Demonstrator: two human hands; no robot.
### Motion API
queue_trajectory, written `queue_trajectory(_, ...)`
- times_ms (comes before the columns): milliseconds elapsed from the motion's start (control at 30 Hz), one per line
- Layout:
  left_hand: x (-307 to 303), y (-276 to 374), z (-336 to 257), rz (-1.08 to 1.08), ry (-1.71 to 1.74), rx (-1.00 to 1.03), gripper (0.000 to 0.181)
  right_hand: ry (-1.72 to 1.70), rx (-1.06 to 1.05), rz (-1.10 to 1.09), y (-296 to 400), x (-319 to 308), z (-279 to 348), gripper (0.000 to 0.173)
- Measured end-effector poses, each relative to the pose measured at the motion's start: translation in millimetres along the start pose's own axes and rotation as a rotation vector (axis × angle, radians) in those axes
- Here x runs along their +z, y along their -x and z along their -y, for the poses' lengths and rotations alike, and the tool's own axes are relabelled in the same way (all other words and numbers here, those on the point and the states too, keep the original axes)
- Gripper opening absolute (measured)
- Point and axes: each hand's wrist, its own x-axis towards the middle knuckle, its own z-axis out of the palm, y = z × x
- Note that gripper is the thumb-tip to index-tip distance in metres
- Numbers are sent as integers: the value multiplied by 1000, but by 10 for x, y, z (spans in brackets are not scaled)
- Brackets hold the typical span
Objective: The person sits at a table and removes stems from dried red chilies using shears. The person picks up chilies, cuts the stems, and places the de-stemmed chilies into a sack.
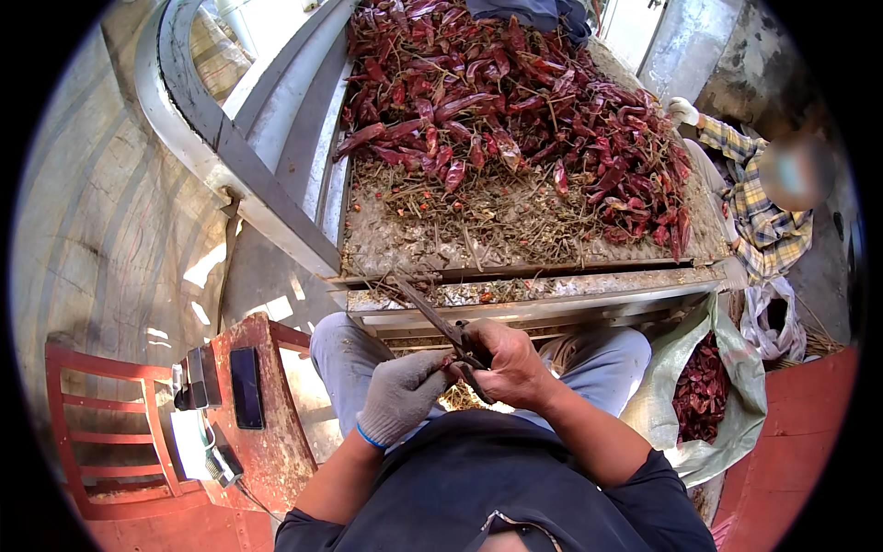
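My left hand [407, 390], in a grey knitted glove, is over my lap. Its fingers pinch a small dark red piece, probably a dried chili pepper, mostly hidden by the fingertips. Close beside it, my bare right hand [514, 366] grips dark metal shears [476, 385]; one curved part shows below the fingers. A long, narrow dark bar [428, 309] runs from that hand up to the bench's front edge; how it joins the shears is hidden. Ahead lies a large heap of dried red chili peppers [483, 103], with broken stems and seeds [476, 224] scattered in front.
A metal rail [227, 165] borders the bench on the left. Below it, a worn red table [265, 441] holds a tablet-like device [247, 388]. At right, an open woven sack [731, 428] contains red chilies. A person in a checked shirt [766, 221] sits beyond, one gloved hand near the heap.
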Motion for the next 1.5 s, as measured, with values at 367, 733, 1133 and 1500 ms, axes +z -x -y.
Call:
queue_trajectory(367,55,7,260,-25,637,-250,33,-453,318,-178,21,-42,-203,28)
queue_trajectory(733,247,-57,308,-94,873,-433,25,-49,185,-106,139,283,-285,35)
queue_trajectory(1133,-23,-45,313,-60,588,-457,16,418,25,220,385,-291,-348,67)
queue_trajectory(1500,43,-57,201,-57,545,-411,11,466,-42,219,352,-235,-332,67)
